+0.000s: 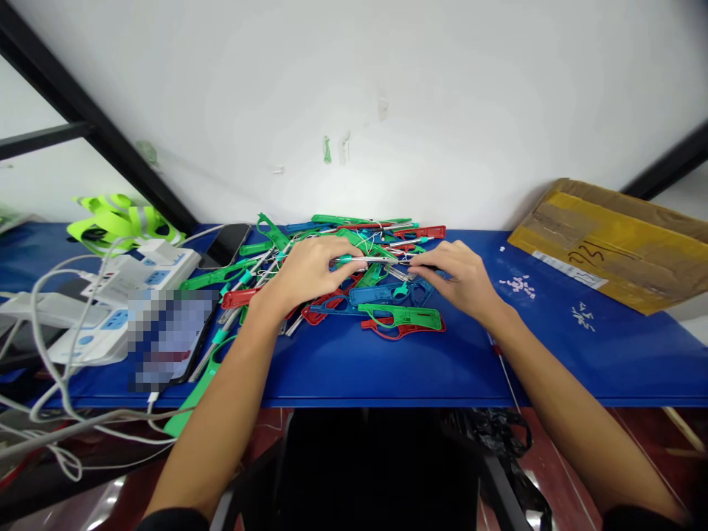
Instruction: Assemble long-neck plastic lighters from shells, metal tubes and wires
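Observation:
My left hand [315, 269] is closed around a slim silver lighter tube [376, 259] with a teal section at its left end. At the tube's right end, my right hand [456, 276] has thumb and fingers pinched together on its thin tip; whatever small part lies between them is hidden. Below and behind both hands spreads a pile of green, red and blue plastic lighter shells, metal tubes and thin wires. A green lighter shell [409, 317] lies over a red lighter shell [406, 331] at the front of the pile.
A taped cardboard box [602, 243] stands at right, near small pink pieces [518, 285] and clear bits [582, 317]. A screwdriver [502, 361] lies by my right forearm. Left are phones, a power strip [96, 332], white cables and a yellow reflective strap [119, 221].

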Demonstrator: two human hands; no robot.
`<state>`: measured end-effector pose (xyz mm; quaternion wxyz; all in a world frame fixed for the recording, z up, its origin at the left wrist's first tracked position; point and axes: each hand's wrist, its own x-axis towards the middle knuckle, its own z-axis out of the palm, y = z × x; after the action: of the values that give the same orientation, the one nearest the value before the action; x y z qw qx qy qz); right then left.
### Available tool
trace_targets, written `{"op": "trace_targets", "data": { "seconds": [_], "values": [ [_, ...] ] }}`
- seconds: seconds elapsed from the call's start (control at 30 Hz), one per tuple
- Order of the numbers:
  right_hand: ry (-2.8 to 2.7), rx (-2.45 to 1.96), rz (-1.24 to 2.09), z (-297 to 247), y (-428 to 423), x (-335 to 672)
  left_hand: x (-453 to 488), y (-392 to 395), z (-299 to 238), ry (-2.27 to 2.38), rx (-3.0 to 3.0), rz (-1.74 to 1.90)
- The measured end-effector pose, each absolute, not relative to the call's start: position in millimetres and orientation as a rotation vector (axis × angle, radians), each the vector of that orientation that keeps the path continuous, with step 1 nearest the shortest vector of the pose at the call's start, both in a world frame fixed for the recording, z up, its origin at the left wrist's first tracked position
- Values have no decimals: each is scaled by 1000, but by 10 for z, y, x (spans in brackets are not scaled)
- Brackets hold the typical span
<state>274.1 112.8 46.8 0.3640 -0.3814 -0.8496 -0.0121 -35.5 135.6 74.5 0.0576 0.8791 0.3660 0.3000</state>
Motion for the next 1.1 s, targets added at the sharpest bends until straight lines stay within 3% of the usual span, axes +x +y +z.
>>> {"op": "trace_targets", "data": {
  "seconds": [0.47,0.6,0.87,1.1],
  "values": [
    [-2196,-1015,-97,376,1062,2611,-255,1383,627,966,2719,852],
    [-2185,-1006,37,381,1048,2575,-299,1401,645,995,2744,810],
    [-2024,-1053,651,466,1115,2669,-412,1413,698,1012,2737,827],
    [-2111,-971,480,414,1165,2717,-407,1389,726,1065,2726,749]
  ]
}}
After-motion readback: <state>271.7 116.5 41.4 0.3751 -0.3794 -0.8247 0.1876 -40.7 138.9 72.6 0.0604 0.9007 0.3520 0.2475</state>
